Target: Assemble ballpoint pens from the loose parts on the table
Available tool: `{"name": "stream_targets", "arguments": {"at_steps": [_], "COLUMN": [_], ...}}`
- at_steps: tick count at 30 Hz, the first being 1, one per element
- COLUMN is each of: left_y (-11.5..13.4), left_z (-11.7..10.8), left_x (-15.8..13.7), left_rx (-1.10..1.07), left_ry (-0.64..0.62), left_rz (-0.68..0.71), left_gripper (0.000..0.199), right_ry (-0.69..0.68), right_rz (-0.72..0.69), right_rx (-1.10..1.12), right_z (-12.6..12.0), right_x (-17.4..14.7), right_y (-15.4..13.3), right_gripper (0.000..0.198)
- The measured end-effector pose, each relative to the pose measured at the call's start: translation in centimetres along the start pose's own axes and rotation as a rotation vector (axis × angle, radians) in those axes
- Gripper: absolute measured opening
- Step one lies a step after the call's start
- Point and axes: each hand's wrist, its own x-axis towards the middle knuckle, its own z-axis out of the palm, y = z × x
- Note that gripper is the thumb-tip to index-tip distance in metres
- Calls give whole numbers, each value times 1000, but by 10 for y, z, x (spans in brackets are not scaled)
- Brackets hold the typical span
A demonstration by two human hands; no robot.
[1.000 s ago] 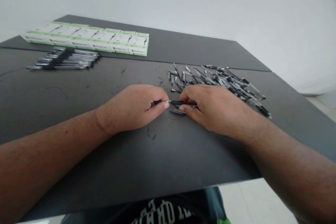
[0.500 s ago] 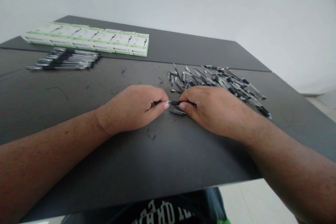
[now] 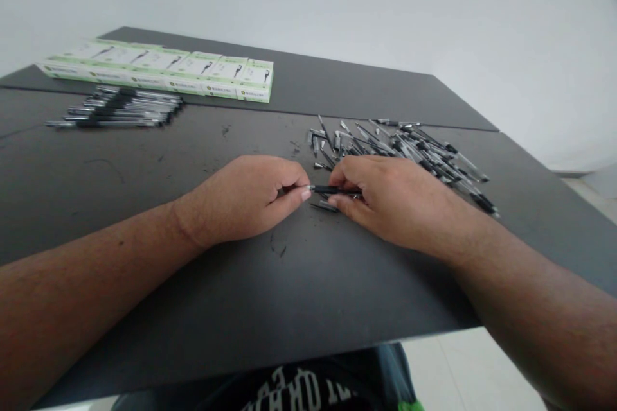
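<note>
Compared with half a second ago, our right hand (image 3: 393, 196) has loosened, its thumb and forefinger now parted around the pen (image 3: 324, 189); our left hand (image 3: 250, 196) stays pinched on its left end; we have it just nearer us than the pile of pens (image 3: 424, 165), by that pile's left edge.

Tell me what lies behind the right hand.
A heap of pens and loose parts lies on the table behind the right hand; whatever the hand covers cannot be seen.
</note>
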Motion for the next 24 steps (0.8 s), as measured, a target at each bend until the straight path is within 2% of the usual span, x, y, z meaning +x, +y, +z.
{"name": "stream_targets", "arguments": {"at_steps": [2,5,10,13,16,20,24], "left_y": [0,0,-1,-1,-1,0,0], "left_z": [0,-1,0,1,1,1,1], "left_x": [0,-1,-1,0,0,0,1], "left_rx": [0,4,-6,-3,7,8,7], "left_ry": [-1,-4,-12,-10,-8,-4,-11], "left_rz": [0,-2,-9,-4,-3,-6,-3], "left_gripper": [42,41,41,42,42,41,42], "right_ry": [-37,-55,-7,-29,-41,-25,-77], "right_rz": [-1,-9,21,17,4,27,28], "right_rx": [-23,-17,24,-5,-5,8,-25], "right_z": [0,0,0,-1,0,-2,-3], "right_x": [0,0,-1,-1,0,1,1], "right_y": [-1,-1,0,-1,-1,-2,-4], "right_gripper": [20,29,26,20,26,25,23]}}
